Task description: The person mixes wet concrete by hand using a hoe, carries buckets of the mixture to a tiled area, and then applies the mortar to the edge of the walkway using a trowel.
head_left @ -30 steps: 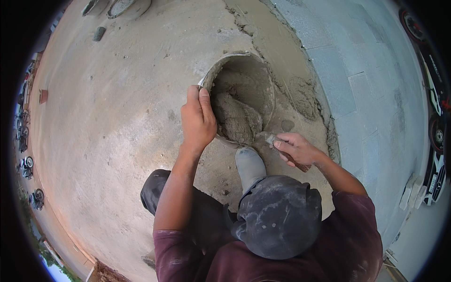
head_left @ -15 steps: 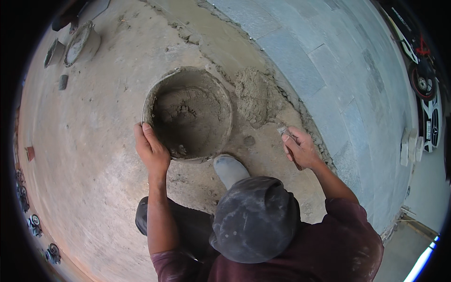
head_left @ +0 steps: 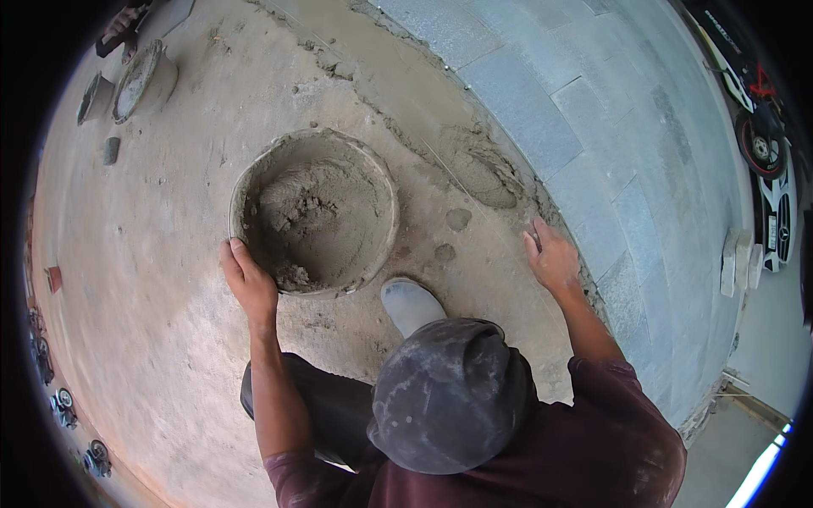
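At the left rim of a round bucket [head_left: 388,224], my left hand [head_left: 251,284] is closed, thumb on top of the edge. Grey mortar [head_left: 334,224] lies inside it, lumpy in the middle and smeared up the walls. To the right, my right hand [head_left: 555,258] is closed round the handle of a trowel [head_left: 535,237], mostly hidden by the fingers. Its blade is hard to tell from the wet mortar patch [head_left: 487,173] just beyond the hand. That patch lies spread at the edge of the mortar bed.
Grey stone paving [head_left: 525,93] runs along the right, beside a smooth mortar bed [head_left: 385,59]. A thin string line crosses near the patch. Two more buckets [head_left: 152,85] stand far left, near another person's hand [head_left: 118,25]. A motorcycle [head_left: 762,144] and a white car [head_left: 777,212] are at far right.
The heaped mortar is now flattened and spread along the bed's edge. My right hand has shifted slightly right and up. The bucket and my left hand sit further left.
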`<state>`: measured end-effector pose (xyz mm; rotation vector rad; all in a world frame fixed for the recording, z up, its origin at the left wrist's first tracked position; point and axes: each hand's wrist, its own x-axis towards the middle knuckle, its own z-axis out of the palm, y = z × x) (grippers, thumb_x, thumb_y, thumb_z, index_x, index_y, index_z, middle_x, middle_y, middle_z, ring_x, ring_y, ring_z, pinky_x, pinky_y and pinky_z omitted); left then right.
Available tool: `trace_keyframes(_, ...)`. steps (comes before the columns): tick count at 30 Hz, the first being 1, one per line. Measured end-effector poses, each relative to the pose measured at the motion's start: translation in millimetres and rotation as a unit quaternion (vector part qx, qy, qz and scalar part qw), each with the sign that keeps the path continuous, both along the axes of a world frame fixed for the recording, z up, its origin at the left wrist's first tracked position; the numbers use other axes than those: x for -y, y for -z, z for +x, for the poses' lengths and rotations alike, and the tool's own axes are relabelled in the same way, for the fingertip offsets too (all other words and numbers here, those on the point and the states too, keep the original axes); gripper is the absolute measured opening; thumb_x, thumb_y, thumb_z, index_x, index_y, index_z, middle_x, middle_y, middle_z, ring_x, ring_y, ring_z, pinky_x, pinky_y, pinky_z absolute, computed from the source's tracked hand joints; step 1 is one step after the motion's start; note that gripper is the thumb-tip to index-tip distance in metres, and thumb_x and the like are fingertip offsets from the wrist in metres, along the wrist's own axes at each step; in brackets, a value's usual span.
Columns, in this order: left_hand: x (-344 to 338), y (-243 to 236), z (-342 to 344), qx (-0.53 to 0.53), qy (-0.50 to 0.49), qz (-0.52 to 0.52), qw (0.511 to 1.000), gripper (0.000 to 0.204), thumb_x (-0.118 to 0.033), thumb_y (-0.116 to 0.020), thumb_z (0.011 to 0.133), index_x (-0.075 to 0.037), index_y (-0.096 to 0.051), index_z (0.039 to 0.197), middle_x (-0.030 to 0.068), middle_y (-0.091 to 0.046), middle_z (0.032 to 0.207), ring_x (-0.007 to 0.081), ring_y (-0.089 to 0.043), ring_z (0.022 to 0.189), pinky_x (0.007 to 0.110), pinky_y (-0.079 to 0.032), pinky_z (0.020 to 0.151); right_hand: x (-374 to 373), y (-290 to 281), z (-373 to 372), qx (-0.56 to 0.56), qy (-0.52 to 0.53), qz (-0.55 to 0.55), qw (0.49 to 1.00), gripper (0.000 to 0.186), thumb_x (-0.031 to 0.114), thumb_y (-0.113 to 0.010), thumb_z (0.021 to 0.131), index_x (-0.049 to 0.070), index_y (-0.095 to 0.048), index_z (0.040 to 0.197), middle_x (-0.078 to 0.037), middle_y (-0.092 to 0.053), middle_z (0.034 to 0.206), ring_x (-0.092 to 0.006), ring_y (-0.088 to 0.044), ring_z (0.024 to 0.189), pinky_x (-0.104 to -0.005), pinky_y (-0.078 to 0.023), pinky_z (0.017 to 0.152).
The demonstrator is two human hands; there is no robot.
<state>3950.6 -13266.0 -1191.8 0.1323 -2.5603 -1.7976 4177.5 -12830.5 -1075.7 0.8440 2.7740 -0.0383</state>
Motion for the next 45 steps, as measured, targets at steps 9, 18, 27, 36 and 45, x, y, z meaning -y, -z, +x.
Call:
trace_keyframes(9,7,27,-7,0.051,-0.004,0.023,0.998,0.035,-0.026,-0.037,0.112,0.003,-0.055,0.106,0.0103,-0.058,0.095,0.0185,-0.050,0.089,0.034,-0.044,0.084,-27,-11,-9,0.074,-0.011,-0.022,0.997,0.043,0.032,-0.061,0.099,0.006,-0.060,0.133,-0.022,-0.071,0.106,-0.0424,-0.070,0.093,-0.0505,-0.056,0.083)
trace_keyframes(18,15,48,-16,0.056,0.004,0.053,0.997,0.037,-0.027,-0.037,0.112,0.004,-0.058,0.116,0.0127,-0.064,0.105,0.0199,-0.055,0.096,0.035,-0.045,0.090,-44,-20,-42,0.053,-0.025,0.013,0.998,0.039,0.030,-0.062,0.098,0.006,-0.061,0.129,-0.024,-0.071,0.101,-0.0446,-0.068,0.092,-0.0515,-0.054,0.081)
trace_keyframes(27,33,51,-20,0.055,0.027,-0.024,0.998,0.041,-0.029,-0.037,0.112,0.004,-0.058,0.120,0.0141,-0.064,0.108,0.0210,-0.056,0.099,0.035,-0.045,0.093,-45,-7,-68,-0.083,-0.018,-0.057,0.995,0.038,0.032,-0.058,0.101,0.002,-0.059,0.124,-0.029,-0.069,0.092,-0.0503,-0.066,0.088,-0.0517,-0.054,0.077)
trace_keyframes(36,14,50,-17,0.055,-0.005,0.017,0.998,0.042,-0.030,-0.036,0.113,0.005,-0.057,0.123,0.0136,-0.064,0.112,0.0204,-0.057,0.102,0.034,-0.045,0.094,-62,5,-63,-0.021,0.193,-0.361,0.912,0.038,0.034,-0.055,0.104,-0.002,-0.058,0.115,-0.027,-0.065,0.082,-0.0411,-0.066,0.076,-0.0476,-0.049,0.071)
trace_keyframes(45,13,48,-13,0.053,0.016,0.044,0.998,0.041,-0.029,-0.036,0.112,0.005,-0.058,0.122,0.0142,-0.064,0.113,0.0209,-0.057,0.103,0.035,-0.045,0.094,-83,19,-42,0.021,-0.006,-0.210,0.977,0.036,0.034,-0.049,0.106,-0.001,-0.055,0.112,-0.031,-0.063,0.088,-0.0519,-0.060,0.083,-0.0512,-0.048,0.076)
